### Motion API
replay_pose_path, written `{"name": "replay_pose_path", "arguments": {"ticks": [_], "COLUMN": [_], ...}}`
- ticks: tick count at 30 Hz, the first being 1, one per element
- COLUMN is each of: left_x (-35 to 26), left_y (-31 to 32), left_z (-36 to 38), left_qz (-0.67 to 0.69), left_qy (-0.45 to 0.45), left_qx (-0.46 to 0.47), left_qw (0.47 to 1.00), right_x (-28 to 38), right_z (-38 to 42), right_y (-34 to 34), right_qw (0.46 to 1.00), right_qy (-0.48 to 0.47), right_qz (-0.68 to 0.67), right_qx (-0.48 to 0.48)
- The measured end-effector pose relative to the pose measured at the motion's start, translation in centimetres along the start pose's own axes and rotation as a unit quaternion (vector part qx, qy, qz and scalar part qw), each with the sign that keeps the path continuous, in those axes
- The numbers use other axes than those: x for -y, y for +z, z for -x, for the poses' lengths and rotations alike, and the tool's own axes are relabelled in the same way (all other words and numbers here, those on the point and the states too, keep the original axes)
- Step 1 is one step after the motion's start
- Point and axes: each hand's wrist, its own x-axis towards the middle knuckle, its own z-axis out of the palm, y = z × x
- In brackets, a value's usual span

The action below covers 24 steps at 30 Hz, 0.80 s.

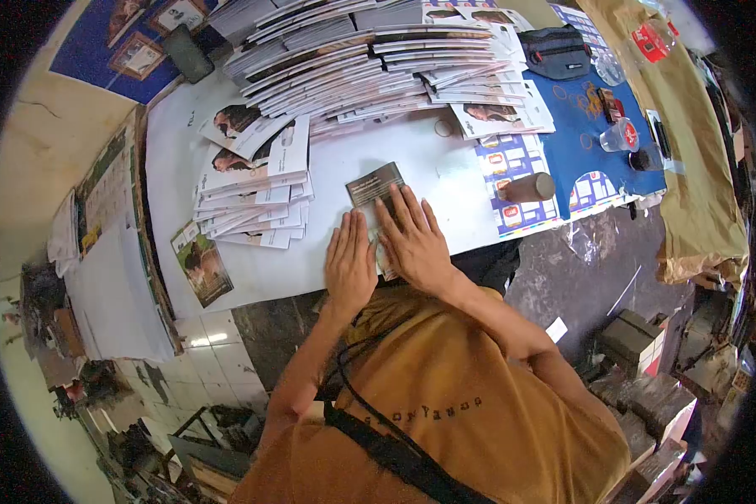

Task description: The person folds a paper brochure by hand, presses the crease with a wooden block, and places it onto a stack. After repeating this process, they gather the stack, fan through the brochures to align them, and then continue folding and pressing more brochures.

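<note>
A dark printed leaflet (pixel 373 182) lies on the white tabletop (pixel 336 155) in front of me, its near part covered by my hands. My right hand (pixel 413 239) rests flat on it with the fingers stretched out. Beside it, my left hand (pixel 351 260) lies flat at the leaflet's left edge, fingers straight and close together. Left of my hands stands a loose pile of white booklets (pixel 256 189) with a dark picture on their covers. Another leaflet (pixel 202 265), green and brown, lies near the table's left edge.
Tall stacks of booklets (pixel 353 76) fill the table's back. To the right are a brown cylinder (pixel 529 188), a plastic cup (pixel 620 135), rubber bands (pixel 592 102) and a dark pouch (pixel 554 52). A phone (pixel 186 54) lies back left. Cardboard boxes (pixel 634 340) stand on the floor at right.
</note>
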Motion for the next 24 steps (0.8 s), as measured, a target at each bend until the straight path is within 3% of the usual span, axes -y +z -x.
{"name": "replay_pose_path", "arguments": {"ticks": [24], "left_x": [-0.19], "left_y": [-0.37], "left_z": [-0.05], "left_qz": [0.013], "left_qy": [-0.002], "left_qx": [0.029], "left_qw": [0.999], "right_x": [-0.16], "right_z": [0.01], "right_y": [0.68], "right_qw": [1.000], "right_qy": [0.004], "right_qz": [-0.007], "right_qx": [-0.019]}}
